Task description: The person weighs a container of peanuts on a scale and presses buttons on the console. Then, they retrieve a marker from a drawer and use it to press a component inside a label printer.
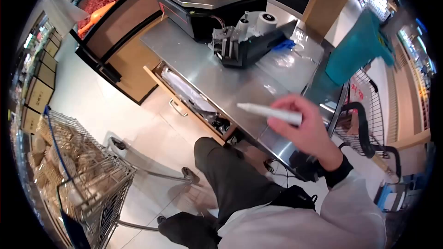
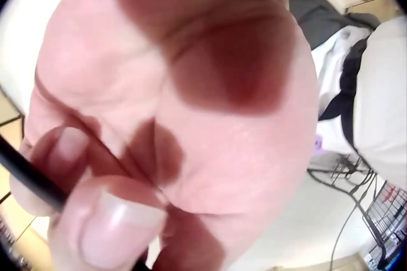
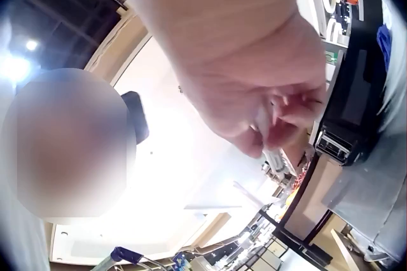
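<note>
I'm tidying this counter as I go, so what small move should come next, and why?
I'd probably lower the pen into the drawer: the right hand holds it above the counter, and the drawer stands open just beside it.

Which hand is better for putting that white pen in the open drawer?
Right, I think. The right hand holds the white pen near the open drawer. The left hand looks busy, its fingers curled round something thin and black.
</note>
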The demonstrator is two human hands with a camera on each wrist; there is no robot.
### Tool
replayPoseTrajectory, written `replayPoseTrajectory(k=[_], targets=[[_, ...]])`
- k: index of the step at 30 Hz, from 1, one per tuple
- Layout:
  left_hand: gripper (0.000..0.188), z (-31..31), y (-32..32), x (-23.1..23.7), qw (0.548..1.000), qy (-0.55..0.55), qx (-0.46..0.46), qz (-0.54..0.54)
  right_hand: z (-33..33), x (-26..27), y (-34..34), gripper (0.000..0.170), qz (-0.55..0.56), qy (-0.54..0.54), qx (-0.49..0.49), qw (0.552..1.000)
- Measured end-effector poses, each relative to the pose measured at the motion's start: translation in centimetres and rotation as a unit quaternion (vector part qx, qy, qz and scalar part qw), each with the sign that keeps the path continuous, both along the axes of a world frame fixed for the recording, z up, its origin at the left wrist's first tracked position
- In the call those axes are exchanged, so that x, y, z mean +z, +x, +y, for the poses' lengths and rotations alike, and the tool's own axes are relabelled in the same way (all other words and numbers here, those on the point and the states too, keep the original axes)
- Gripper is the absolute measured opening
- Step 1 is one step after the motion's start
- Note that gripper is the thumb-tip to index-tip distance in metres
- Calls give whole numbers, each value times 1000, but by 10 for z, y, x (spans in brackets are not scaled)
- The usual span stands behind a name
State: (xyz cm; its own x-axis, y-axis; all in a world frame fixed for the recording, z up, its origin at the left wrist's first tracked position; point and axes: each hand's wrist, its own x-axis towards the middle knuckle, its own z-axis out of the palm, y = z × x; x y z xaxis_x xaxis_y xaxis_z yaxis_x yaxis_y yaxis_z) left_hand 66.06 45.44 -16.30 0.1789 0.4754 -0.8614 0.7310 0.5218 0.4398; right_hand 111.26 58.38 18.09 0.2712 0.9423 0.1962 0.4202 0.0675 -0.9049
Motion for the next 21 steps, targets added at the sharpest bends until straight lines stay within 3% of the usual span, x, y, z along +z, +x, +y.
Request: replayPoseTrajectory(k=[1, 3, 6, 11, 14, 15, 16, 19, 21], targets=[[36, -16, -8, 3, 1000, -1, -2, 9, 0, 2, 2, 24, 99, -14, -2, 995], [36, -45, -24, 16, 999, -22, -22, 22, 2, 4, 9, 23, 185, -1, -15, 983], [36, -74, -48, 50, 987, -96, -128, 31, 5, 22, 12, 20, 206, 119, 16, 971], [36, -89, -75, 126, 871, -223, -435, -49, -5, 67, 39, 24, 307, 188, 14, 933], [36, -75, -79, 147, 811, -139, -560, -94, 3, 74, 44, 28, 331, 216, 7, 919], [33, -29, -18, 221, 849, -230, -475, 7, 9, 75, 44, 28, 342, 242, -5, 908], [34, -18, -17, 224, 869, -117, -480, -21, 16, 74, 47, 25, 329, 238, 5, 914], [32, 26, 43, 273, 874, -9, -478, 86, 31, 71, 39, 22, 303, 196, 1, 932], [35, 49, 73, 295, 850, 106, -507, 94, 48, 66, 38, 24, 304, 177, 17, 936]])
